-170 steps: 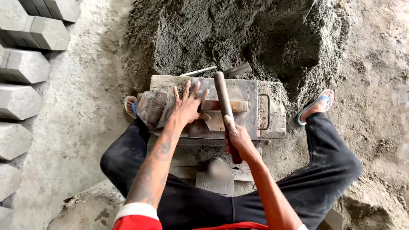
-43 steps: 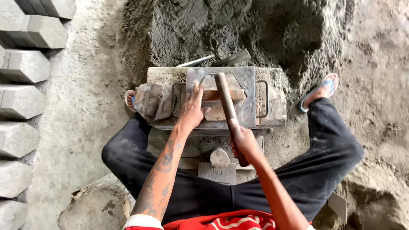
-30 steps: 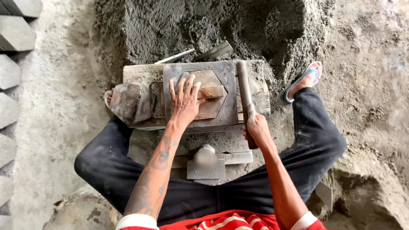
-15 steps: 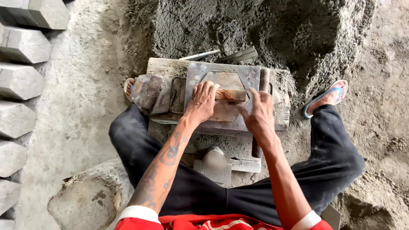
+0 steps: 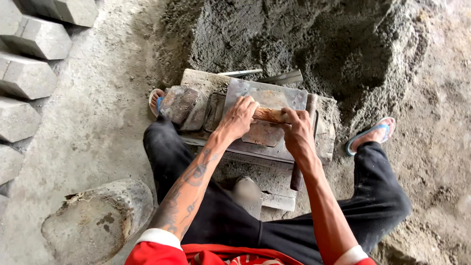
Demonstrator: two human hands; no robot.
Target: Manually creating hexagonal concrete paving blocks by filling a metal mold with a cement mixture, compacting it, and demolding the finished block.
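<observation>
A metal block mould (image 5: pixel 289 100) sits on a wooden board (image 5: pixel 201 81) between my legs. A rusty handle bar (image 5: pixel 267 115) lies across the mould's top plate. My left hand (image 5: pixel 239 118) grips the left end of this bar. My right hand (image 5: pixel 297 131) grips its right end. A wooden mallet (image 5: pixel 310 105) lies along the mould's right side, its handle running down under my right forearm. A lump of stone (image 5: pixel 177 103) rests on the board's left end.
A big heap of dark wet sand mix (image 5: pixel 314 39) lies behind the mould, with a trowel (image 5: pixel 279 77) at its foot. Several grey hexagonal paving blocks (image 5: pixel 29 78) line the left edge. A round concrete stump (image 5: pixel 93 223) stands at lower left.
My right hand let go of the mallet, which now lies at the mould's right side. Both hands came together on the rusty handle bar.
</observation>
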